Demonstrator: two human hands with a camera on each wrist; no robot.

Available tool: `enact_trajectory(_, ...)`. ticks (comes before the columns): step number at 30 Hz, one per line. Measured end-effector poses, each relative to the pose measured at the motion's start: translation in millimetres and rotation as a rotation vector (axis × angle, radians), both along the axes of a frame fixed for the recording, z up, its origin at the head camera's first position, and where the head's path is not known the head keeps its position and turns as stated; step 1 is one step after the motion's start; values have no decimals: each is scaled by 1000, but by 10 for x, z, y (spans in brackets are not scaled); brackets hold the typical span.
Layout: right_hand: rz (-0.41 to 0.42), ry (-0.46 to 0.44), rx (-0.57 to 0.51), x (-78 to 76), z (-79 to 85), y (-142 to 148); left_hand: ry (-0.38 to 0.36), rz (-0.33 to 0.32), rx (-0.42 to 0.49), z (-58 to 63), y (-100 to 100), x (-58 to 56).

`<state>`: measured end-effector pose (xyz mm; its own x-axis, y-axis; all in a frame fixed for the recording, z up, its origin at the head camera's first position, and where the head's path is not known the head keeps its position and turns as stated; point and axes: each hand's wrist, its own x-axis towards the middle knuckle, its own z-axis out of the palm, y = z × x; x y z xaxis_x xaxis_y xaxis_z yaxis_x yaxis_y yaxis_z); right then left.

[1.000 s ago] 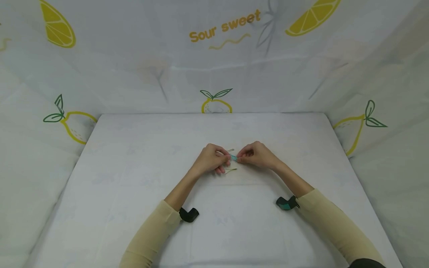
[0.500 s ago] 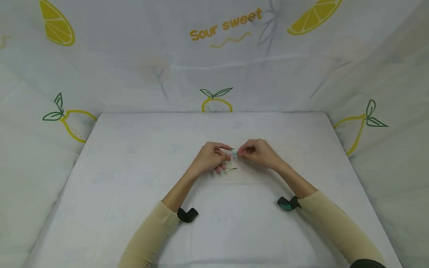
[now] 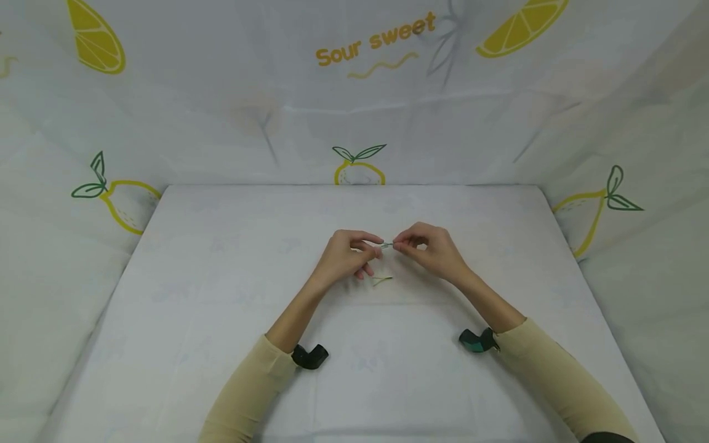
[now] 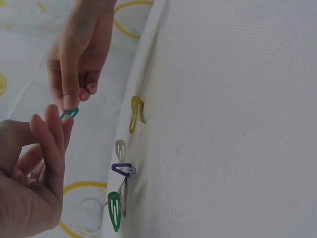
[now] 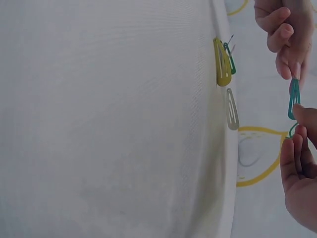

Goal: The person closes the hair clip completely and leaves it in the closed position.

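Note:
A teal snap hair clip (image 5: 293,101) is raised between the two hands, close over the far middle of the white table. My right hand (image 3: 434,249) pinches one end of it between thumb and index finger. At the clip's other end are the thumb and index fingertips of my left hand (image 3: 346,258), pinching it, with the remaining fingers loose beneath. In the head view the clip shows nearly edge-on as a thin strip. A yellow hair clip (image 3: 382,280) lies with its arms apart on the table, nearer the body than the hands.
More hair clips show in the left wrist view: a grey one (image 4: 120,149), a purple one (image 4: 121,169) and a green one (image 4: 114,212). A white sheet with lemon prints (image 3: 359,166) hangs behind the table (image 3: 232,246).
Both hands have moved slightly away from the body, the right one rising with the clip. The clip, broadside earlier, now shows nearly edge-on. The left index finger has straightened.

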<state>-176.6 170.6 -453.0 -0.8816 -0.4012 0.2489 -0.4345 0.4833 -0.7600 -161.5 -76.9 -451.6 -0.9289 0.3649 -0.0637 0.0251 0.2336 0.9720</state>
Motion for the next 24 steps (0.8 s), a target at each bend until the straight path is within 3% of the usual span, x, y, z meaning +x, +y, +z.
enact_trajectory(7,-4,0,-38,15,-14,-9,-32,30,44,10,-20,9)
enact_trajectory(24,39,-21,-173,58,-26,-34,-88,18,134,36,-73,16)
